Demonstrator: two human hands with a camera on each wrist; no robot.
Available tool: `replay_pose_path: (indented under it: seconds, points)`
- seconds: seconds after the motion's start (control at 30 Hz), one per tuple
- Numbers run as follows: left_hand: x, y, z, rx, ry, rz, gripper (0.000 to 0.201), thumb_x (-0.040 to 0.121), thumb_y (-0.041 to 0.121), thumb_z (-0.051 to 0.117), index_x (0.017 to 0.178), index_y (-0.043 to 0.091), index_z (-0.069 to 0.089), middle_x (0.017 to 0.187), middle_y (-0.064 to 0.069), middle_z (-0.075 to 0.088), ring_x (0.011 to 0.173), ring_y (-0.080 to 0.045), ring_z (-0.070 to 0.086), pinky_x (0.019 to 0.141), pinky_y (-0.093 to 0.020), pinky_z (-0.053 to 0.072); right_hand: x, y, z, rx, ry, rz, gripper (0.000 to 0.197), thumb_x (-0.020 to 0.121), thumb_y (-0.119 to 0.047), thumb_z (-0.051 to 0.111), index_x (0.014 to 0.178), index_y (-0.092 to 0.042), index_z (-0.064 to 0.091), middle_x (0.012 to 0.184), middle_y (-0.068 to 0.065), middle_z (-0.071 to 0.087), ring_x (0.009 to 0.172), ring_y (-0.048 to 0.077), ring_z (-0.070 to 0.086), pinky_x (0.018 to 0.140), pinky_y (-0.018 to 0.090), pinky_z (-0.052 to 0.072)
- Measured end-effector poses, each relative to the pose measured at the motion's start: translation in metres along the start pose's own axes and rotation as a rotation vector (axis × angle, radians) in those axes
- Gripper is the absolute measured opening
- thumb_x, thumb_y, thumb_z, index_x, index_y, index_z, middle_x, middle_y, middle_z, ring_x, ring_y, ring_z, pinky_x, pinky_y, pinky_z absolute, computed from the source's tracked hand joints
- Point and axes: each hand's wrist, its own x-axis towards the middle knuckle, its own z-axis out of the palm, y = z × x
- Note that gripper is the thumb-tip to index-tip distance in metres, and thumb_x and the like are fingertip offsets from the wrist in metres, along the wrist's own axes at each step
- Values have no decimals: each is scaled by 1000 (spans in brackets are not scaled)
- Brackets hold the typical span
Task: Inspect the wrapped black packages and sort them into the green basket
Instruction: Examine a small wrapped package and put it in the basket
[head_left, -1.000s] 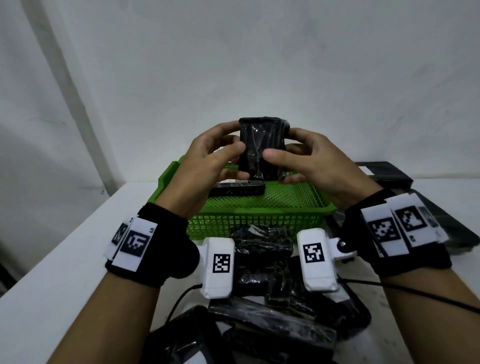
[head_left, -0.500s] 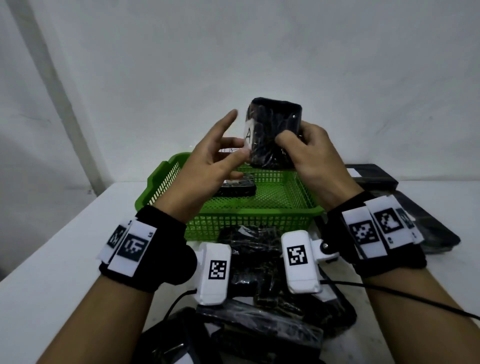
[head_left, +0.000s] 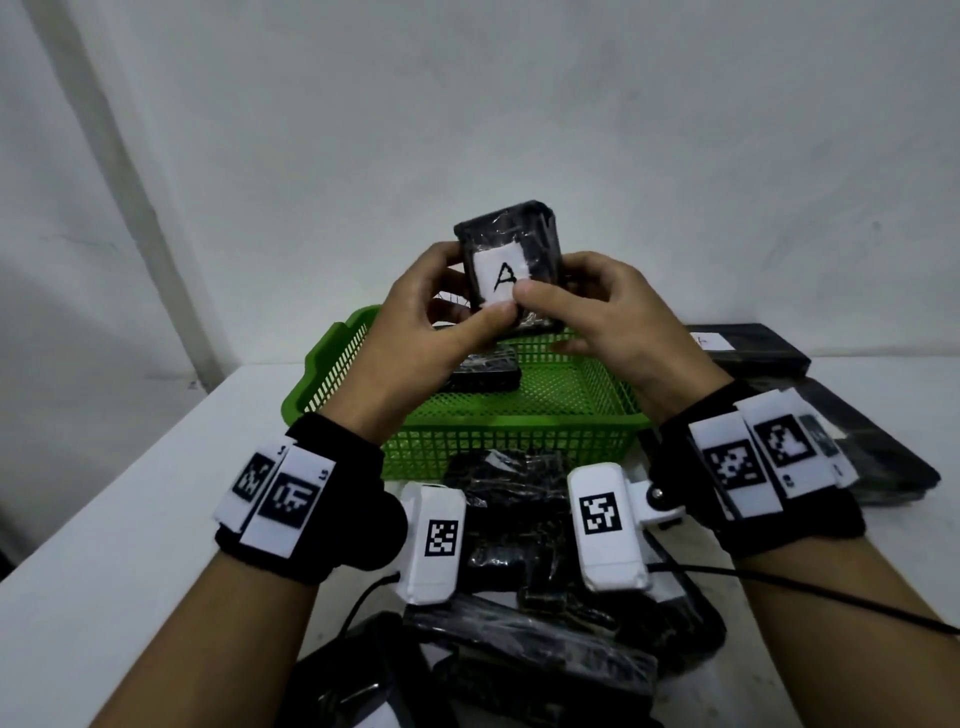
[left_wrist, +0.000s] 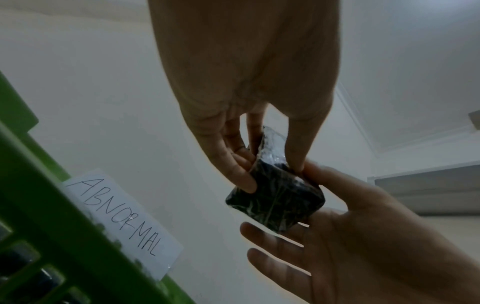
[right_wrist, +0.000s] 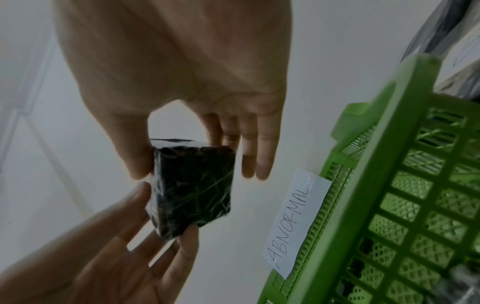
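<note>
both hands, left hand and right hand, raised, each grip pinching the wrapped black package upright between them, above the green basket; bare wall beyond.

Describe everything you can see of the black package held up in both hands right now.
The black package is a small blocky bundle wrapped in clear, crinkled film. A white label with a handwritten "A" faces the head camera. It is held roughly upright in the air above the green basket, touching nothing but hands: the left hand and right hand pinch its lower sides between thumbs and fingers.
</note>
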Motion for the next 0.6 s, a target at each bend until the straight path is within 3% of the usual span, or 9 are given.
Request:
replay_pose_path:
  seconds: [0.07,0.17,0.3,0.37,0.47,0.6]
  points:
    - [0,2,-1,-47,-36,3,43,90,24,65,132,19,56,115,-5,67,102,-27,69,81,-42,61,1,0,-1,46,40,-25,35,84,-32,79,113,-15,69,99,-6,75,93,7,73,79,25,55]
    - [1,2,-4,-88,-68,-6,40,97,9,57,137,13,55,118,-5,66,101,-20,69,81,-33,59,2,0,-4,100,88,-69,21,84,-24,79,101,-14,73,88,-5,77,83,7,74,71,21,54]
    - [5,0,-8,-90,-15,-60,32,95,7,62,124,19,61,94,2,65,82,-12,67,74,-29,56,1,0,-3,96,21,-29,15,86,-24,77,96,-14,74,81,-8,77,80,6,74,69,24,58]
    - [5,2,-11,-110,-13,-145,28,93,15,66,120,21,60,91,4,65,75,-11,64,73,-31,55,1,1,-4,133,-28,27,16,88,-25,75,99,-13,73,85,-6,77,84,9,75,73,29,61]
    - [5,4,-14,-148,-22,-235,43,91,32,68,130,23,54,108,0,67,79,-12,68,74,-31,58,0,0,-4,205,-68,76,20,91,-26,70,108,-15,71,102,-2,77,94,12,75,75,30,60]
    - [3,5,-15,-114,-90,-189,45,91,29,67,134,24,53,116,-4,68,94,-19,71,73,-29,58,-2,-4,-8,59,-157,57,46,86,-36,72,129,-27,61,120,-7,70,103,5,71,76,31,57]
